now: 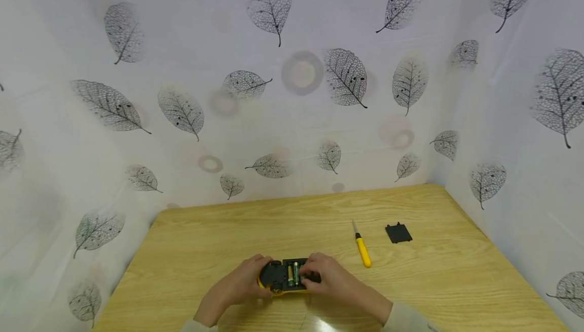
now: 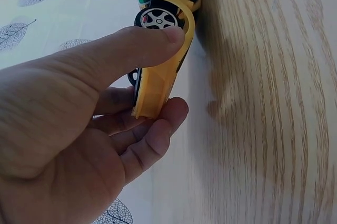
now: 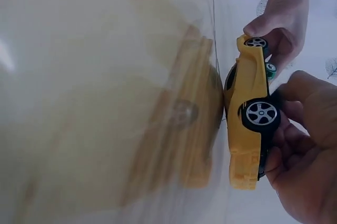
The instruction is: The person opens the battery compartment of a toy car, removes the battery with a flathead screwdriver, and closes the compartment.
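Note:
A yellow toy car [image 1: 274,274] lies upside down on the wooden table, its black underside facing up. Green and gold batteries [image 1: 296,272] sit side by side in its uncovered compartment. My left hand [image 1: 242,282] grips one end of the car; in the left wrist view the thumb [image 2: 152,45] presses beside a wheel [image 2: 159,19]. Over the compartment, my right hand [image 1: 335,280] has its thumb and fingers curled at a battery, which they mostly hide. One green battery end [image 3: 270,70] stands slightly proud of the car's underside in the right wrist view.
To the right of the hands lies a screwdriver [image 1: 363,252] with a yellow handle, its tip pointing away. Farther right is a black battery cover [image 1: 398,233]. A white leaf-printed curtain [image 1: 274,119] rises behind the table [image 1: 205,235] and along its sides.

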Motion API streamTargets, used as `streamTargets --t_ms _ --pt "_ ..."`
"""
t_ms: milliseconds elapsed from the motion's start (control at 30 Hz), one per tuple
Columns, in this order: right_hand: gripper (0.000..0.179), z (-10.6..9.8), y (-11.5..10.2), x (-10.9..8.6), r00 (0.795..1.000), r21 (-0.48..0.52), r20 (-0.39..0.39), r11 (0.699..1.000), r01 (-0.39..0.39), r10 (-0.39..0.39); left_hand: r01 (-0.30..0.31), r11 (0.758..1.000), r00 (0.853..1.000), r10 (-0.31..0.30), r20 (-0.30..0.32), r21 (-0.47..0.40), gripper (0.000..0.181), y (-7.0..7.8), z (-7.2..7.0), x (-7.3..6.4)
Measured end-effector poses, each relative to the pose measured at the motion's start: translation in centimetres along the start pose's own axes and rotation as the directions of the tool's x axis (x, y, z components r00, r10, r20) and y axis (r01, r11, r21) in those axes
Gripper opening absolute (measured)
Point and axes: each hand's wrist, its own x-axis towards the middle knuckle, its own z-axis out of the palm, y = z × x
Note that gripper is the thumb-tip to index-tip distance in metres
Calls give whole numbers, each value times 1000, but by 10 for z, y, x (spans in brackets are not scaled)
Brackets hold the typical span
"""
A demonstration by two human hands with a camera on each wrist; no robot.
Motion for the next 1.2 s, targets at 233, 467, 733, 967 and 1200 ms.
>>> streamTargets --t_ms 233,467,733,967,1200 --pt "23 -4 0 5 994 110 20 987 -113 111 7 1000 1000 -7 5 -5 71 -2 0 0" --pt "23 -5 2 7 980 203 67 959 -199 189 1 1000 1000 -1 2 -7 70 -4 2 -1" --pt "19 -4 2 11 985 201 -2 965 -166 170 5 1000 1000 -5 7 -17 72 -5 2 0" --pt "17 -3 2 12 986 164 -27 974 -157 163 3 1000 1000 -3 8 -19 70 -6 2 0" --pt "16 -10 0 12 989 183 -90 978 -102 120 11 1000 1000 -11 10 -20 71 -7 4 1"
